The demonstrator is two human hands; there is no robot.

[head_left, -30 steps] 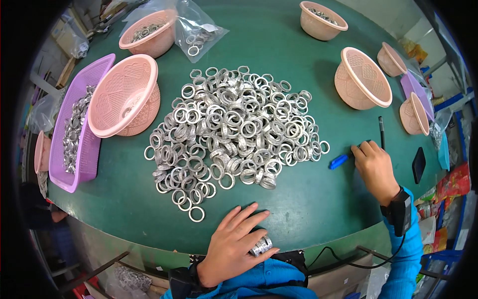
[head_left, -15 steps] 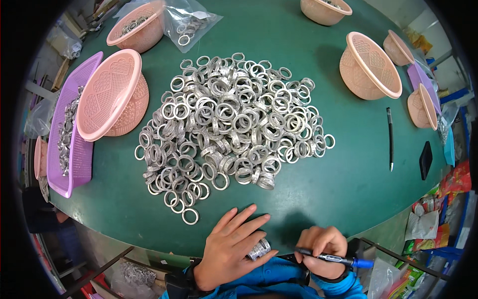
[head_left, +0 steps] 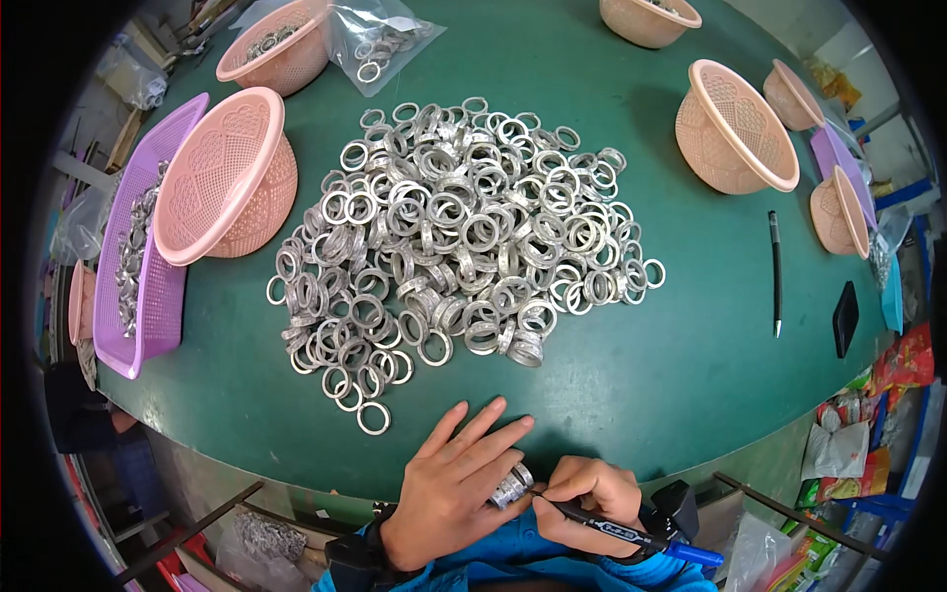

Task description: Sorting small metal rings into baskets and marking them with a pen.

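Observation:
My left hand (head_left: 456, 485) lies near the front edge of the table, its fingers stretched away from me. Between its thumb and forefinger it grips a short stack of silvery metal rings (head_left: 512, 486). My right hand (head_left: 590, 505) is closed round a black marker (head_left: 619, 531) with a blue cap on its back end. The marker's tip meets or nearly touches the side of the rings. Beyond both hands spreads a large heap of similar metal rings (head_left: 473, 232), with one ring (head_left: 374, 418) lying flat at its near left edge.
On the left stand a pink basket (head_left: 225, 178) and a purple basket (head_left: 158, 296) holding metal parts. A clear bag (head_left: 380, 44) of rings lies at the back. To the right are a pink basket (head_left: 730, 128), a black pen (head_left: 775, 276) and a flat black object (head_left: 845, 319).
My right hand has moved left, bringing the marker's tip to the rings. My left hand keeps its grip on the rings, nearly unmoved. The view has shifted slightly.

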